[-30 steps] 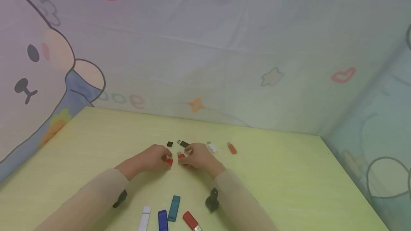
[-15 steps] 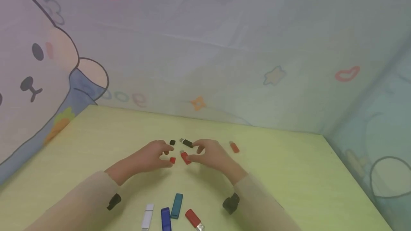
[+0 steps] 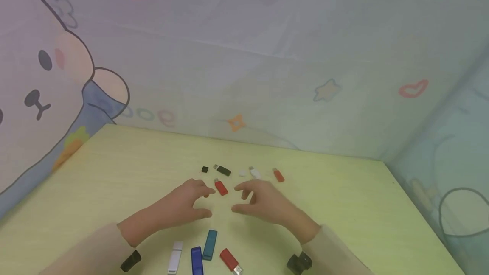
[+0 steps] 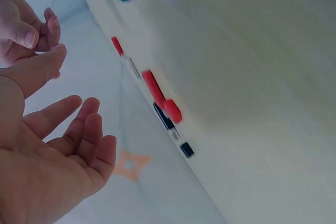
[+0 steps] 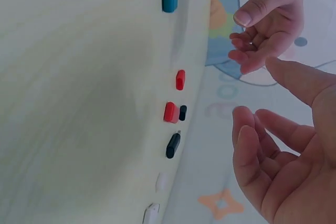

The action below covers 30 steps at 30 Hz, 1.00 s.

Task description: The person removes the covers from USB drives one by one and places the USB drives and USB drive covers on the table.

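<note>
My left hand point(image 3: 172, 207) hovers over the table with fingers and thumb spread, holding nothing. Opposite it, my right hand point(image 3: 271, 205) is likewise empty, its fingers loosely bent. Just beyond the fingertips lies a red USB stick point(image 3: 220, 187), its metal plug bare. Its small red cap point(image 4: 172, 111) shows in the left wrist view but is hidden behind the left hand in the head view. Farther back, a black USB stick point(image 3: 223, 170) lies beside a black cap point(image 3: 205, 169). To their right are a white cap point(image 3: 242, 173), a white USB stick point(image 3: 254, 173) and an orange-red USB stick point(image 3: 278, 175).
Along the near edge lie a white USB stick point(image 3: 175, 258), a blue one point(image 3: 197, 260), a teal one point(image 3: 209, 245) and a red one point(image 3: 231, 261) with its plug showing. A printed cloth wall point(image 3: 267, 109) stands behind the pale yellow table point(image 3: 344, 198).
One second ago my left hand pinched the red cap and my right hand held the red USB stick. Both were let go on the table, and the hands have drawn back towards me and apart.
</note>
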Each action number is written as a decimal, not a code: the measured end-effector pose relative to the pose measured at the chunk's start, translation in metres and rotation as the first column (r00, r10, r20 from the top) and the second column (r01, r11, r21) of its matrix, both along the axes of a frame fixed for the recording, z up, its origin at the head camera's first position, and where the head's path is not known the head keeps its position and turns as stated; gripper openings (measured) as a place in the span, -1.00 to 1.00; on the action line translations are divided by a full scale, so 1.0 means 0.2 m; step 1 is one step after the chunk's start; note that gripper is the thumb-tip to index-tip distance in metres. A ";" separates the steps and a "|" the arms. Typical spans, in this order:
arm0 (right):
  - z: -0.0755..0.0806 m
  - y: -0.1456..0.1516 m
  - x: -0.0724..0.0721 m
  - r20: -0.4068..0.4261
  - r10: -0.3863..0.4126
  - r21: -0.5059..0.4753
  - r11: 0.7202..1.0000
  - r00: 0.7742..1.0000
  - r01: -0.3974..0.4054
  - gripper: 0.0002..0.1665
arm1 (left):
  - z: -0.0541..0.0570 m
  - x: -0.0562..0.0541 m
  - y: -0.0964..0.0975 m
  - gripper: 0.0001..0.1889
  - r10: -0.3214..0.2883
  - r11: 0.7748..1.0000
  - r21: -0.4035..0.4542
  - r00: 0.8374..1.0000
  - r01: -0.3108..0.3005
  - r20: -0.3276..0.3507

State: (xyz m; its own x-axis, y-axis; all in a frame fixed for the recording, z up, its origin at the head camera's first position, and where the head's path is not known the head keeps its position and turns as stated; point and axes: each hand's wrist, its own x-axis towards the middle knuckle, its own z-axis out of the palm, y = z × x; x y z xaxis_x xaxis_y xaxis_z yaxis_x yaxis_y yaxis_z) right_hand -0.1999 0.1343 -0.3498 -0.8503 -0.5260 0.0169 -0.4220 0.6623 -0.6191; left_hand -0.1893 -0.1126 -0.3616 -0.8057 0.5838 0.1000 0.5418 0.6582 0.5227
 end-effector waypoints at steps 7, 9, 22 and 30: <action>-0.01 0.03 0.08 0.025 0.136 -0.018 0.991 0.990 -0.136 -0.47 | -0.01 0.14 0.03 -0.52 0.002 1.000 0.016 1.000 -0.002 0.011; -0.01 0.04 0.10 0.024 0.179 -0.031 0.983 0.983 -0.179 -0.50 | -0.02 0.18 0.04 -0.52 -0.011 1.000 0.014 1.000 0.011 0.026; -0.08 0.06 0.12 -0.015 0.408 -0.010 0.913 0.913 -0.408 -0.63 | -0.11 0.33 0.14 -0.63 -0.123 0.992 0.023 0.991 0.122 0.043; -0.11 0.06 0.12 0.012 0.478 0.011 0.878 0.878 -0.478 -0.61 | -0.17 0.36 0.17 -0.79 -0.108 0.993 0.036 0.994 0.109 -0.029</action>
State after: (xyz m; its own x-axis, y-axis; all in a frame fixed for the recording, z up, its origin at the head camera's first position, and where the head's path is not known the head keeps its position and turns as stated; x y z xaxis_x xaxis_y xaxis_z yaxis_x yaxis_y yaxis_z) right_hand -0.1767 0.1455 -0.3723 -0.4954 -0.8686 0.0005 -0.6840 0.3898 -0.6166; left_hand -0.1179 -0.0792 -0.3960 -0.7344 0.6632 0.1443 0.6232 0.5747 0.5305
